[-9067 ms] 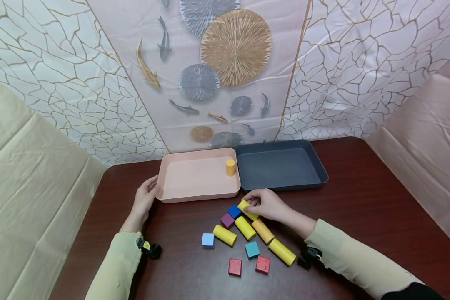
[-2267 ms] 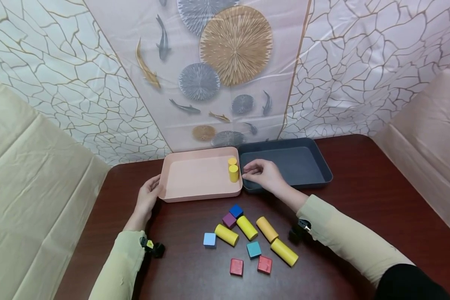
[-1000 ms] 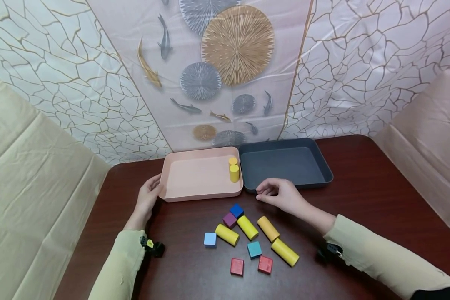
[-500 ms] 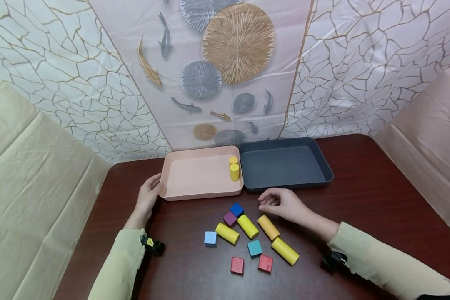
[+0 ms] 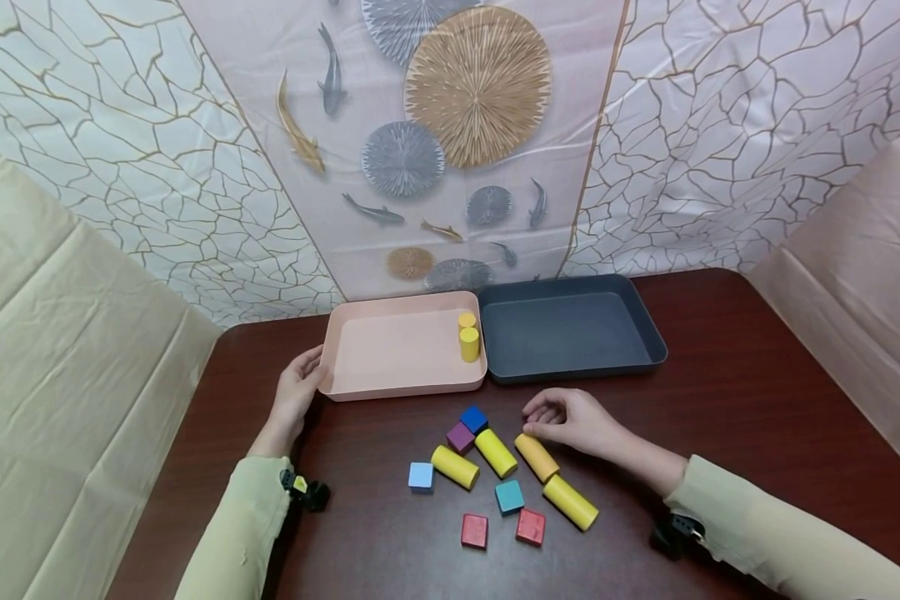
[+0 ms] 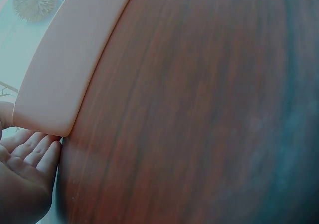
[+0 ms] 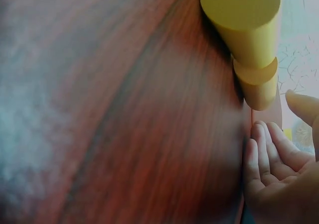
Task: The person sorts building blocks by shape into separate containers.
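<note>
My left hand (image 5: 294, 393) grips the left edge of the pink tray (image 5: 397, 389), its corner between thumb and fingers (image 6: 37, 152) in the left wrist view. Loosely bent and holding nothing, my right hand (image 5: 573, 419) hovers at the far end of the orange cylinder block (image 5: 537, 458). Its thumb is right by that end in the head view. Beyond the orange block's near end lies a yellow cylinder block (image 5: 570, 502); the right wrist view shows both in line. Inside the pink tray a yellow cylinder (image 5: 469, 345) stands upright before an orange-yellow one (image 5: 466, 320).
A dark tray (image 5: 570, 329) adjoins the pink one on the right. Two more yellow cylinders (image 5: 497, 452) lie among cubes: dark blue (image 5: 474, 418), purple (image 5: 461, 437), light blue (image 5: 421, 477), teal (image 5: 509, 497) and two red (image 5: 475, 531).
Earlier, the right hand held a yellow cylinder on the table; that cylinder now stands in the pink tray. The right hand has since moved back toward the orange cylinder. The left hand stays put.
</note>
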The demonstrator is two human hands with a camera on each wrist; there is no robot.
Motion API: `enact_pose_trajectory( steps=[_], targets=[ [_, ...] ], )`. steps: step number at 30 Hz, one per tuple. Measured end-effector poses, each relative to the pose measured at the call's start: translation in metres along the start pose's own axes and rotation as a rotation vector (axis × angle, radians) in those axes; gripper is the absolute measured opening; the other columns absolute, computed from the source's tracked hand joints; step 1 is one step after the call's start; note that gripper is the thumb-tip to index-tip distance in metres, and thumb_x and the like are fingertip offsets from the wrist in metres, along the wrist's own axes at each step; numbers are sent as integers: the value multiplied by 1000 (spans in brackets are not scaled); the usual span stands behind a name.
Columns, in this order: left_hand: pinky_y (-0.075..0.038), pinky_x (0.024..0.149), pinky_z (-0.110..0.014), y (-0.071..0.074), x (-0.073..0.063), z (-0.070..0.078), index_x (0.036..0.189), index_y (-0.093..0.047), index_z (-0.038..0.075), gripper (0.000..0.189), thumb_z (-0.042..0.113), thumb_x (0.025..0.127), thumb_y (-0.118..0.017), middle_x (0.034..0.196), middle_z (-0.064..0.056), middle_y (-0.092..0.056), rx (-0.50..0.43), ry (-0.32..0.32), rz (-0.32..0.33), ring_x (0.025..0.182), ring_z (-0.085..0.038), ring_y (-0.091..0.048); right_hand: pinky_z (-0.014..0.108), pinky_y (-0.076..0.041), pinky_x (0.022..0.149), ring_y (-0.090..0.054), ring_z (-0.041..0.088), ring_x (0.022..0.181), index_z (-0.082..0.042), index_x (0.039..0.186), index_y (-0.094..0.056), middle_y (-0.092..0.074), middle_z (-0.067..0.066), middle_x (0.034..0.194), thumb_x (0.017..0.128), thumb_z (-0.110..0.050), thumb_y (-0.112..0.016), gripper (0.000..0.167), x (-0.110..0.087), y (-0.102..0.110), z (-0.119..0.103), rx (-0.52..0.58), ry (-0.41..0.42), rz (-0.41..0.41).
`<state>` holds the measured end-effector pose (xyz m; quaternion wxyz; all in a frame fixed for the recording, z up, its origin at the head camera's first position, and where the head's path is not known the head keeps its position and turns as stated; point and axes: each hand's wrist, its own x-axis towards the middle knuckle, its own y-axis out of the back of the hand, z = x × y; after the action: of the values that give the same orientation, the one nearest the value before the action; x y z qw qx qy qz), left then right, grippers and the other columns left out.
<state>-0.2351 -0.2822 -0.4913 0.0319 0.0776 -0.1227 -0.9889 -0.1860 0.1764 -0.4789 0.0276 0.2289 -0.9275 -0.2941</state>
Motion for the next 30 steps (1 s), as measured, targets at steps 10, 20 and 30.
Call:
enact_pose_trajectory(
  steps=[10, 20, 30],
  targets=[
    [-39, 121, -37, 0, 0, 1, 166, -29, 0, 56, 16, 114, -46, 170, -25, -34, 3, 11, -1, 157, -35, -38, 20, -57, 72, -68, 11, 82, -4, 107, -77, -76, 0, 90, 92, -26, -84, 27, -5, -2, -3, -46, -10, -28],
    [-32, 128, -50, -1, -1, 0, 166, -29, -1, 57, 15, 114, -46, 170, -26, -34, -7, 7, 2, 157, -36, -36, 19, -55, 71, -65, 7, 79, -5, 106, -77, -74, -2, 88, 91, -27, -86, 29, -9, -5, -7, -109, -11, -41],
    [-32, 129, -50, 0, 0, -1, 166, -29, -1, 57, 15, 114, -46, 170, -27, -34, -9, 8, 1, 157, -37, -36, 18, -55, 70, -63, 2, 78, -5, 105, -78, -74, -3, 88, 90, -28, -87, 29, -9, -6, -10, -169, 33, -41]
  ],
)
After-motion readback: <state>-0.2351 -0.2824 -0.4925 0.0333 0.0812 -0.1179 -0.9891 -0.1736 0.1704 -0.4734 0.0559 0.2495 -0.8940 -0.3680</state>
